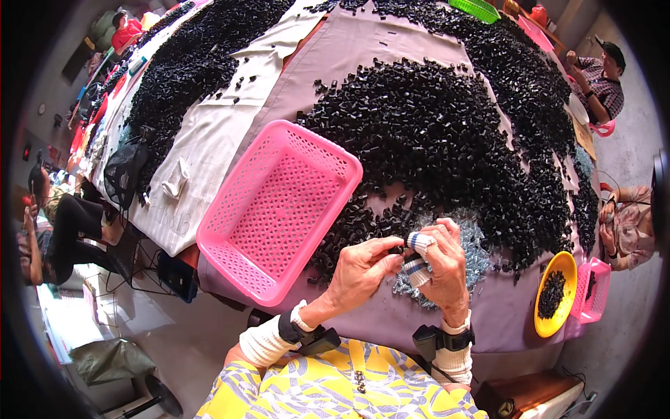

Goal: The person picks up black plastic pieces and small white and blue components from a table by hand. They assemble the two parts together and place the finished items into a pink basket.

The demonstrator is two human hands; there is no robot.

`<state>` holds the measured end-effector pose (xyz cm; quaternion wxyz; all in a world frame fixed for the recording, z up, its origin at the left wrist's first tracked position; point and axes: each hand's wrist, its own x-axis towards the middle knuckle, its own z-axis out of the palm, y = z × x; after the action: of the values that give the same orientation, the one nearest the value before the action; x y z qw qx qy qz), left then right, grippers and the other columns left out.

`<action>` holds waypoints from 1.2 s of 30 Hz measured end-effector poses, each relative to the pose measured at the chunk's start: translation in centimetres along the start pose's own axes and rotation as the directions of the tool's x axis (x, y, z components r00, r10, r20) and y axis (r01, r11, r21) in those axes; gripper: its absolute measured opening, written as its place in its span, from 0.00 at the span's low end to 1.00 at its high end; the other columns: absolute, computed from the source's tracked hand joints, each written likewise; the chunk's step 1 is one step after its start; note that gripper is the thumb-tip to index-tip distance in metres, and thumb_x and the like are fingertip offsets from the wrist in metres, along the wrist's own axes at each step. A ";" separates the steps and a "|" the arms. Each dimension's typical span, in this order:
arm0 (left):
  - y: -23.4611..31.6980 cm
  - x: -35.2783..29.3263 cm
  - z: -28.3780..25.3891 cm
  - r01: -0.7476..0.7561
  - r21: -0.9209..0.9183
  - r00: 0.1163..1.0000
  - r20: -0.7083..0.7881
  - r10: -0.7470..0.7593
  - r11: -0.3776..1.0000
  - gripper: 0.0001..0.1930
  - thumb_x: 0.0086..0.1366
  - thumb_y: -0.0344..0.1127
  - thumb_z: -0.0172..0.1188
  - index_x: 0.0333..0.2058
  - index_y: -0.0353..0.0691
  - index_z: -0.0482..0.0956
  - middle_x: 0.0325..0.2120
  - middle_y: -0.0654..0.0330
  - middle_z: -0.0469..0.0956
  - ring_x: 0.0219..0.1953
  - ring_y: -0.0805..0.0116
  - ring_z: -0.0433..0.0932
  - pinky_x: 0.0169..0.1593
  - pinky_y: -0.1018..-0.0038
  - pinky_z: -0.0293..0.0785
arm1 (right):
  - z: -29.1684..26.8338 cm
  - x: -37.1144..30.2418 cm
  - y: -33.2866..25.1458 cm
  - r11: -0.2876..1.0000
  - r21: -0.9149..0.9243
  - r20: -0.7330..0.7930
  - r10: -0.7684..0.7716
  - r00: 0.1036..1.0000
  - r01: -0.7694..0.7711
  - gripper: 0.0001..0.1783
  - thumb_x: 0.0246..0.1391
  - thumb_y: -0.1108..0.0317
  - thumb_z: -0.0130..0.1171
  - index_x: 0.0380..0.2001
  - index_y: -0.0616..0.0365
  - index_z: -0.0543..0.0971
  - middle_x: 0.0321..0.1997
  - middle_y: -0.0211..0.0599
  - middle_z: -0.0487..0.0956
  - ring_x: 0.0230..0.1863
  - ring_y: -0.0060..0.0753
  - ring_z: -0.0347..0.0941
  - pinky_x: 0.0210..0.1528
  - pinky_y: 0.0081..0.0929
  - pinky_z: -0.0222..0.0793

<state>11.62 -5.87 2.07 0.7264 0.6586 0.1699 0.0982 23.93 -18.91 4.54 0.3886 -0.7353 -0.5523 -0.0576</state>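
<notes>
Thumb and forefinger of my left hand (363, 272) pinch a small black plastic piece (396, 250) in front of me. My right hand (441, 269), with striped white cloth bands round its thumb and finger, closes in against the same spot; its fingertips are partly hidden, and what they grip cannot be made out. Just behind and under the right hand lies a heap of small shiny silvery metal parts (471, 241). Beyond it a big pile of small black plastic pieces (419, 133) spreads over the cloth-covered table (335, 311).
An upright pink perforated basket (279, 216) stands left of my hands. At right are a yellow bowl (548, 318) holding black pieces and a small pink basket (595, 279). A green basket (476, 8) sits at the far edge. Other people sit around the table.
</notes>
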 end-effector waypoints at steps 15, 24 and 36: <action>-0.5 -0.2 -3.3 0.183 -0.319 0.977 -0.050 -0.209 0.930 0.14 0.66 0.32 0.59 0.48 0.35 0.77 0.33 0.59 0.81 0.32 0.76 0.79 0.34 0.79 0.76 | 2.0 -6.2 0.0 0.944 0.190 0.233 0.223 0.947 -0.269 0.16 0.36 0.80 0.61 0.34 0.60 0.78 0.34 0.40 0.81 0.36 0.45 0.78 0.37 0.34 0.75; 0.2 -1.8 -4.9 0.142 -0.282 0.983 -0.072 -0.169 0.949 0.13 0.66 0.32 0.59 0.48 0.34 0.77 0.33 0.60 0.81 0.32 0.76 0.79 0.35 0.80 0.75 | 8.5 -9.3 -5.9 0.996 0.087 0.468 -0.063 0.881 0.025 0.14 0.41 0.70 0.59 0.36 0.54 0.76 0.25 0.31 0.70 0.29 0.34 0.71 0.27 0.33 0.67; 0.8 -2.3 -4.0 0.135 -0.345 0.988 -0.021 -0.152 0.929 0.13 0.66 0.32 0.59 0.47 0.34 0.77 0.32 0.60 0.81 0.31 0.76 0.79 0.35 0.80 0.76 | 6.9 -8.5 -2.6 0.695 0.421 0.416 0.424 0.805 -0.583 0.14 0.43 0.79 0.62 0.37 0.62 0.76 0.31 0.42 0.79 0.31 0.34 0.79 0.32 0.27 0.73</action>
<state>8.07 -2.94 2.87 0.8309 0.5055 0.2150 0.0884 16.04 -20.86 -3.26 0.4918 -0.7227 -0.3706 0.3140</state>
